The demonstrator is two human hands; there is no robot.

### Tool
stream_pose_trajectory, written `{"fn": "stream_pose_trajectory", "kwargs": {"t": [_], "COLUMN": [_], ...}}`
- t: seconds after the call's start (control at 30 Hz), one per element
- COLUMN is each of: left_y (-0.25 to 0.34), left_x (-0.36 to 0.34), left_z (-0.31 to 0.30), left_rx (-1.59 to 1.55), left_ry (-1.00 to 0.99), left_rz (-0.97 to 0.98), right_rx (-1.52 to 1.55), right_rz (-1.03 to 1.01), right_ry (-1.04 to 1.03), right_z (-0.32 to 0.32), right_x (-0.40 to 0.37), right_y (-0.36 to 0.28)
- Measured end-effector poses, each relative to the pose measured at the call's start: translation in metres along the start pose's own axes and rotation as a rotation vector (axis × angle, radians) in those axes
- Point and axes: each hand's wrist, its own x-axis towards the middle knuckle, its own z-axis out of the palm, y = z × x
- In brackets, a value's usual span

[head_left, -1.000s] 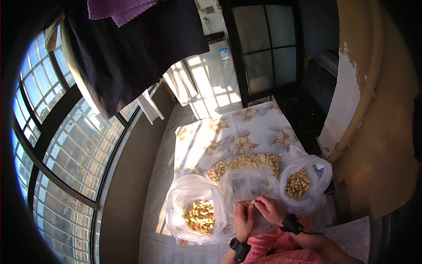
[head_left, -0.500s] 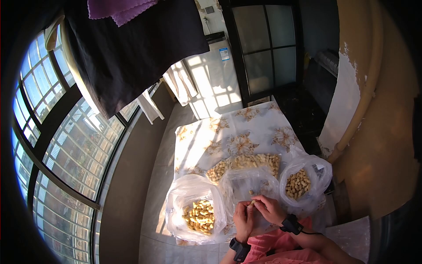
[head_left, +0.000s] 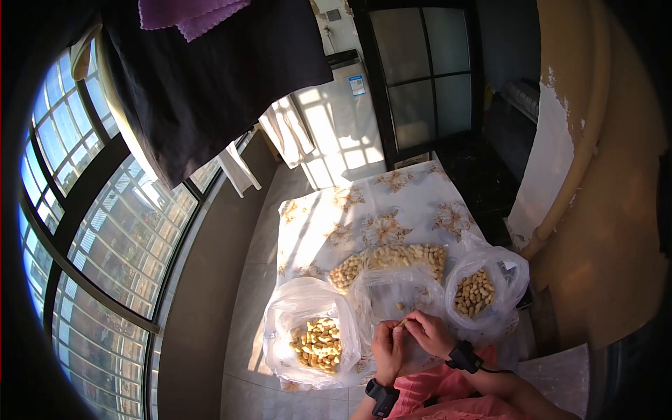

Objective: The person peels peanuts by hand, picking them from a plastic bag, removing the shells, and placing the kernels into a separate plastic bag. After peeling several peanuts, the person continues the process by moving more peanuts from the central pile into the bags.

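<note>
The counter [head_left: 378, 196], spread with a flower-printed cloth, carries everything. Toward its near end stand two open plastic bags of unshelled peanuts: the left bag [head_left: 281, 305], sunlit, and the right bag [head_left: 516, 275], in shade. Between them is the middle bag [head_left: 368, 294], nearly clear, and just beyond that a long filled peanut bag [head_left: 423, 257] lies crosswise.

The left hand [head_left: 387, 348] and right hand [head_left: 432, 334] meet over the near part of the middle bag, their fingertips close together. The left hand's thumb lies along the inner side of its grip, while the right hand comes in from the right with its fingers bent. Both sets of fingers are nearly closed, pinching what looks like one small peanut [head_left: 401, 324].

That peanut lies right in the meeting point, in front of the left thumb and to the left of the right fingertips, so neither hand is clearly nearer. Only a sliver shows; its long axis seems to run across from hand to hand, though the cover of the fingers leaves this unsure. A smaller loose piece [head_left: 400, 306] sits just beyond the fingertips, apart from them, within the middle bag's outline.
</note>
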Motion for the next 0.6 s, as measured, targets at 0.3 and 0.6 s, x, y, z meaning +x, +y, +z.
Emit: {"fn": "stream_pose_trajectory", "kwargs": {"t": [0.3, 0.6], "left_y": [0.0003, 0.0015], "left_x": [0.0004, 0.0010], "left_z": [0.0012, 0.0007], "left_rx": [-0.026, -0.008], "left_ry": [-0.005, 0.004], "left_rz": [-0.044, -0.019], "right_rx": [-0.024, -0.016], "right_rz": [-0.002, 0.024], "right_ry": [0.000, -0.028], "right_z": [0.0004, -0.0014], "right_x": [-0.0008, 0.0003], "right_y": [0.0033, -0.0019]}}
